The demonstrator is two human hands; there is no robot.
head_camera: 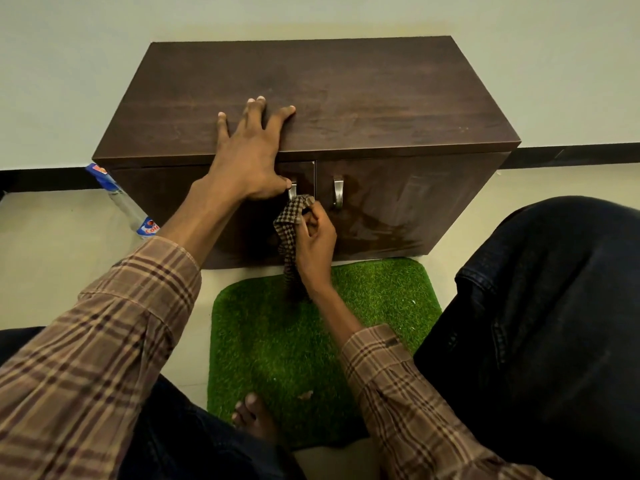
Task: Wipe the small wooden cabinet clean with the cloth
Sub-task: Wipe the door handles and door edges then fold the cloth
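The cabinet [346, 95] doors are closed. Its top is pressed by the flat, released left hand [249, 154]; the cloth [291, 230] is grasped by the right hand [317, 240] at the left handle [293, 190].

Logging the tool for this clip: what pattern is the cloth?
The cloth is a brown-and-cream check, gripped in the right hand; the head view shows it.

Pale wall [311, 15], black skirting [571, 155], cream floor [52, 258], green mat [277, 341].
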